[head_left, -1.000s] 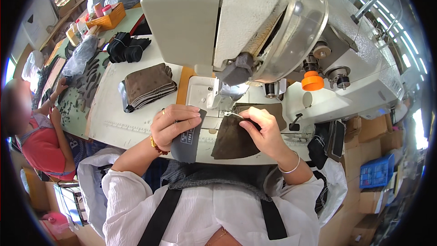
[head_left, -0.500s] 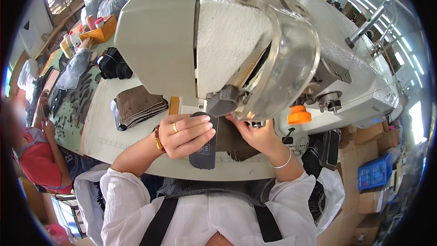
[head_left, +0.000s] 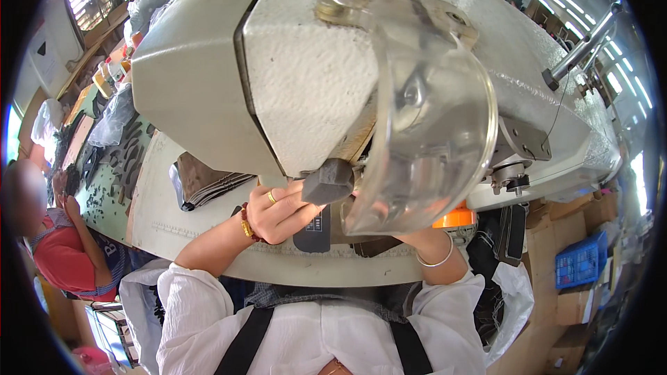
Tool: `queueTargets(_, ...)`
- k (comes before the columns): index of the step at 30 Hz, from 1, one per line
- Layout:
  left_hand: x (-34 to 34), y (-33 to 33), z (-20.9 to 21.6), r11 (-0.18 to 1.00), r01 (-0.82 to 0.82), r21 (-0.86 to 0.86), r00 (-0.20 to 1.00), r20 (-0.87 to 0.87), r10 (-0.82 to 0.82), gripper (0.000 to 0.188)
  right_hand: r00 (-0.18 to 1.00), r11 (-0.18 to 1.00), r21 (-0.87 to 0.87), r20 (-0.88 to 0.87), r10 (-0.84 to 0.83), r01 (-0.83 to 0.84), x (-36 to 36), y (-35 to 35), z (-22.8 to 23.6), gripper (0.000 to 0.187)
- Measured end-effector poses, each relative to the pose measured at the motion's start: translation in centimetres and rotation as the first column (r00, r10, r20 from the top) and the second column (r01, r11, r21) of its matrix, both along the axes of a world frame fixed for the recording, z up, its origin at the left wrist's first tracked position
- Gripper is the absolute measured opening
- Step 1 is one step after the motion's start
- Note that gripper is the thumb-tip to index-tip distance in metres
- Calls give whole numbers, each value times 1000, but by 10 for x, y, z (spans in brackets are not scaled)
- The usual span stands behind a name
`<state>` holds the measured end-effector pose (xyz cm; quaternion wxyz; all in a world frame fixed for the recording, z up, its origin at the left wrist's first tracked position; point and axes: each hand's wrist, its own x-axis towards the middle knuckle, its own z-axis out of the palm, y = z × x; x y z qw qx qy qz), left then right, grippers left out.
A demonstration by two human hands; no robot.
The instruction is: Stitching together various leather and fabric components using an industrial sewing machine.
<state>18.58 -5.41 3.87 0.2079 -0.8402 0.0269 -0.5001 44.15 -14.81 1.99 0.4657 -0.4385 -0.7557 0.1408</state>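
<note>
1. Stack of folded dark fabric pieces (head_left: pixel 208 184) on the table (head_left: pixel 160 215), left.
2. Left hand (head_left: pixel 278 212): fingers curled flat on the dark workpiece (head_left: pixel 313 229) beneath the sewing machine head (head_left: pixel 278 76); positioning step, apparently.
3. Right hand: hidden behind the clear guard (head_left: pixel 424 139); only the wrist bangle (head_left: pixel 434 260) shows, grip cannot be told. Further feeding would need both hands steady.

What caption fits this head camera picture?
Left hand rests on dark fabric piece beneath a big grey-white sewing machine head; right hand is hidden behind its clear plastic guard.
</note>
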Motion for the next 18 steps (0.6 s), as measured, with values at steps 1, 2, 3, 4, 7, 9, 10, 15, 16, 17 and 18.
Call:
queueTargets(1, 2, -1, 0, 1000, -25, -7, 999, 27, 25, 23, 999, 999, -43, -37, -1, 0, 0, -1, 0, 17)
queueTargets(2, 3, -2, 0, 998, -61, -6, 997, 47, 61, 23, 997, 996, -86, -74, -4, -2, 0, -2, 1, 19)
queueTargets(3, 4, -3, 0, 999, -51, -13, 997, 56, 52, 23, 988, 990, -137, -149, 23, -44, 0, -3, 2, 20)
queueTargets(4, 5, -3, -2, 997, -49, -51, 997, 60, 52, 23, 994, 992, -129, -109, -7, -8, 0, -4, 3, 22)
queueTargets(7, 7, -2, -9, 992, -47, -113, 995, 82, 57, 25, 987, 984, -172, -157, 24, -51, 0, -4, 6, 26)
queueTargets(9, 5, -2, -16, 989, -46, -138, 993, 101, 60, 26, 981, 992, -42, -158, 110, -118, -1, -3, 8, 25)
queueTargets(10, 3, -1, -18, 985, -84, -154, 994, 52, 93, 27, 993, 994, -71, -93, 75, -82, -2, -2, 9, 25)
queueTargets(15, -3, -3, -25, 962, -226, -152, 973, -77, 216, 26, 993, 994, -44, -70, 97, -100, 1, -1, 16, 27)
queueTargets(16, -2, -4, -26, 967, -165, -193, 986, -37, 161, 26, 993, 994, -44, -69, 98, -101, 2, -1, 16, 27)
queueTargets(17, -1, -4, -26, 964, -109, -244, 994, -11, 110, 26, 965, 967, -182, -223, 134, -176, 2, 0, 15, 30)
queueTargets(18, 0, -3, -26, 968, -102, -231, 994, 7, 107, 26, 916, 915, -303, -375, 143, -267, 2, 0, 13, 33)
